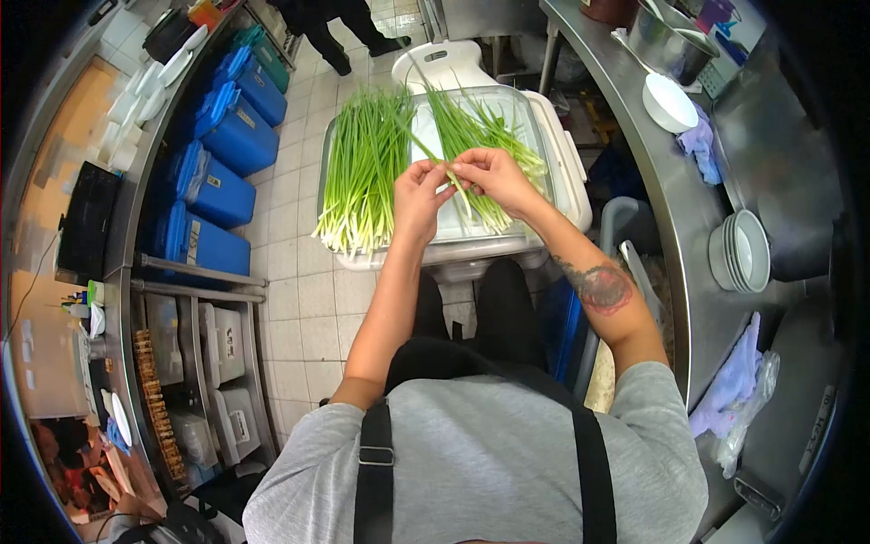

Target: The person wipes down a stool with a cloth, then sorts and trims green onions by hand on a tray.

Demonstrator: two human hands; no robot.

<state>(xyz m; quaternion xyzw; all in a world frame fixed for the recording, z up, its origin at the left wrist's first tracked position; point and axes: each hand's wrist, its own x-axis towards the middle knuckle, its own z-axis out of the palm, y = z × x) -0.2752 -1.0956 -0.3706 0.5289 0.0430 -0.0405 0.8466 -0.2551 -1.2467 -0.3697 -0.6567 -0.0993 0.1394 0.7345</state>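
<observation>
In front of my body, both hands meet over a rectangular tray [426,136] of green onions. My left hand [419,198] and my right hand [496,181] pinch a single green onion [419,143] with their fingertips; its leaves point away from me and its pale end toward me. A large bunch of green onions [362,168] fills the tray's left side, white ends near me. On the right side lies another bunch [476,127], partly covered by my right hand. Between the bunches a pale strip of the tray shows.
The tray rests on a white plastic container [571,181] by my knees. Blue lidded bins [231,131] line the left. A steel counter [625,109] on the right carries a white bowl [671,102], stacked bowls [739,252] and cloths. A person's dark-clothed legs [340,36] stand beyond.
</observation>
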